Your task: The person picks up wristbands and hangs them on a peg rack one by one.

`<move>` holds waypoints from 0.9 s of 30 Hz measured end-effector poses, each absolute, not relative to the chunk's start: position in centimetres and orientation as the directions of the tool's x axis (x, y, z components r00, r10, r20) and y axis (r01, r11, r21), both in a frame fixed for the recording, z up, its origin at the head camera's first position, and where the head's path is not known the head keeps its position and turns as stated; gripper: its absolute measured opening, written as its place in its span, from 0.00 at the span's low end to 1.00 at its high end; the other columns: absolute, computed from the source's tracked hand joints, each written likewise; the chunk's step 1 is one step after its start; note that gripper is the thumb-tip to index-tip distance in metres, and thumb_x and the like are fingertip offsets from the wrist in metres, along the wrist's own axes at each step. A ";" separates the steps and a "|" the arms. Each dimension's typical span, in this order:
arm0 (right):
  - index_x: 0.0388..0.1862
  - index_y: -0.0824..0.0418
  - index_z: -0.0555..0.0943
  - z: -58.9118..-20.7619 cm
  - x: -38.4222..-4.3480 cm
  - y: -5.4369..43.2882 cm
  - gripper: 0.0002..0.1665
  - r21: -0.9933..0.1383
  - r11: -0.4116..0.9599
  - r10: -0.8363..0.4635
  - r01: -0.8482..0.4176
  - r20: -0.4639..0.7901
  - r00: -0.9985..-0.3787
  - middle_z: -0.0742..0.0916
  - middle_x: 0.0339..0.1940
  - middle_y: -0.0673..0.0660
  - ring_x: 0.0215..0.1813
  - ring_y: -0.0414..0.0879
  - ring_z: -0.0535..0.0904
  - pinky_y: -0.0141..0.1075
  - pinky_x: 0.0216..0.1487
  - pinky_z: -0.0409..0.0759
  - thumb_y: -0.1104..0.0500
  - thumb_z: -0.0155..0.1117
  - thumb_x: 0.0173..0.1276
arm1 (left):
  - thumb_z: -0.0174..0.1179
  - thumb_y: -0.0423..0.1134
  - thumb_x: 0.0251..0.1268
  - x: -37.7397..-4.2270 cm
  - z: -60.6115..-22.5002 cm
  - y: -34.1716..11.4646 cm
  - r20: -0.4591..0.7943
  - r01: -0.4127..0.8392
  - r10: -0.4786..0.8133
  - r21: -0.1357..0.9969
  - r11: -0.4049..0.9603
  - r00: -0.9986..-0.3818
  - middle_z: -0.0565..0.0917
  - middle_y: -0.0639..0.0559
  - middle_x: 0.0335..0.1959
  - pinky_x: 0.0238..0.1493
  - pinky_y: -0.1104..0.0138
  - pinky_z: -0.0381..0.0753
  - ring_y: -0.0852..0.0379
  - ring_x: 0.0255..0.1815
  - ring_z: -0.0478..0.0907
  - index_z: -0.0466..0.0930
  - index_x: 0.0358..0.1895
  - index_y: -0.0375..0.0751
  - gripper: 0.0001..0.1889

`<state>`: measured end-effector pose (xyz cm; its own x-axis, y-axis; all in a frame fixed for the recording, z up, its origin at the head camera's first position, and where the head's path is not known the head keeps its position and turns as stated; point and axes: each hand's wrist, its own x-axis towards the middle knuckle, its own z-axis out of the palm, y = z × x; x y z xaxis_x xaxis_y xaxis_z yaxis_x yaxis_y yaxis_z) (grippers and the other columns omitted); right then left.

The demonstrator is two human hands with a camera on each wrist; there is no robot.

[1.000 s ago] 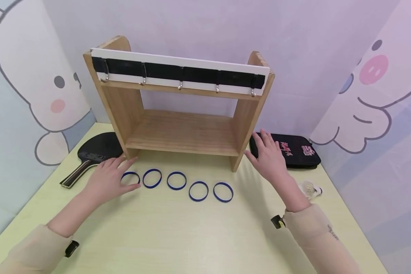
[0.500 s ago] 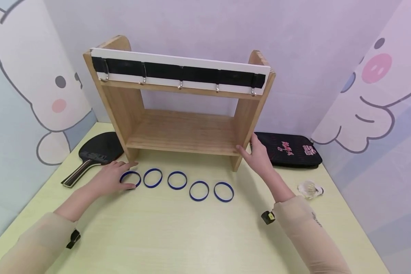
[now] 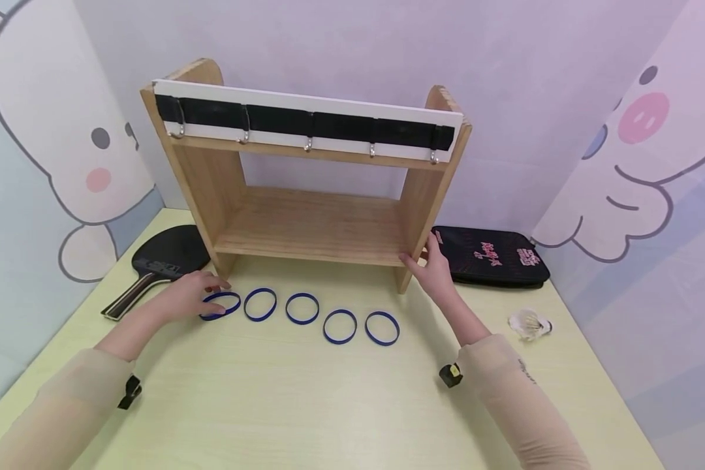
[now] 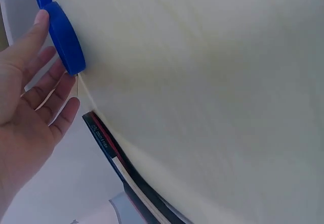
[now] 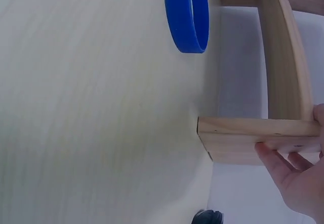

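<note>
At the left end of a row of blue silicone wristbands, my left hand pinches the leftmost wristband between thumb and fingers. That wristband stands tilted in the left wrist view, the thumb on its near edge. Several more wristbands lie flat on the table, apart from each other. Behind them stands a wooden shelf rack, its white front board carrying several metal hooks. My right hand grips the rack's right side panel low down, thumb in front and fingers on the outer face.
A black table tennis paddle lies left of the rack, near my left hand. On the right, a black zip case lies by the wall, with a shuttlecock in front of it. Cartoon-printed walls enclose the table.
My right hand has come in from beside the case to grip the rack's side. My left hand has lowered onto the leftmost wristband and taken hold of it; that band has tilted.
</note>
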<state>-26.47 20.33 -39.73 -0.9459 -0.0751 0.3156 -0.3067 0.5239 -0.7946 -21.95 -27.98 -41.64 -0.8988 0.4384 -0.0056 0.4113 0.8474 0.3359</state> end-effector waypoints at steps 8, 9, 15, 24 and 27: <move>0.73 0.51 0.53 -40.6 -26.7 20.4 0.43 -0.846 0.439 -0.081 -0.303 0.299 -0.951 0.68 0.68 0.64 0.58 0.64 0.75 0.53 0.53 0.77 0.55 0.64 0.65 | 0.72 0.43 0.49 -22.6 -41.8 -28.5 -0.056 0.360 0.419 0.420 0.833 -0.906 0.83 0.49 0.36 0.38 0.61 0.78 0.54 0.36 0.76 0.81 0.48 0.34 0.23; 0.73 0.51 0.53 -40.7 -26.7 20.4 0.43 -0.848 0.435 -0.081 -0.302 0.297 -0.951 0.68 0.68 0.64 0.58 0.64 0.75 0.53 0.53 0.77 0.55 0.64 0.65 | 0.72 0.42 0.49 -22.6 -41.8 -28.6 -0.057 0.355 0.417 0.429 0.831 -0.907 0.83 0.49 0.36 0.38 0.62 0.78 0.54 0.36 0.76 0.81 0.48 0.34 0.23; 0.74 0.51 0.52 -40.5 -26.4 20.0 0.43 -0.875 0.405 -0.080 -0.264 0.253 -0.964 0.67 0.70 0.63 0.60 0.63 0.73 0.53 0.55 0.76 0.55 0.62 0.66 | 0.69 0.34 0.52 -22.8 -42.1 -28.9 -0.028 0.369 0.420 0.431 0.824 -0.907 0.84 0.46 0.36 0.40 0.57 0.81 0.54 0.35 0.79 0.83 0.43 0.34 0.15; 0.74 0.59 0.50 -38.2 -24.5 19.0 0.42 -0.891 0.372 -0.088 -0.262 0.247 -0.965 0.65 0.69 0.69 0.60 0.68 0.72 0.57 0.54 0.75 0.63 0.60 0.68 | 0.66 0.29 0.54 -23.1 -41.8 -28.9 0.008 0.395 0.431 0.415 0.820 -0.902 0.85 0.50 0.32 0.37 0.59 0.81 0.57 0.32 0.78 0.84 0.36 0.37 0.06; 0.74 0.54 0.48 -39.1 -25.2 19.4 0.43 -0.894 0.364 -0.079 -0.261 0.250 -0.965 0.65 0.70 0.69 0.61 0.67 0.71 0.56 0.55 0.75 0.61 0.59 0.68 | 0.67 0.29 0.53 -23.1 -41.3 -28.7 0.023 0.399 0.429 0.415 0.818 -0.903 0.84 0.51 0.31 0.36 0.60 0.80 0.56 0.32 0.77 0.85 0.35 0.38 0.06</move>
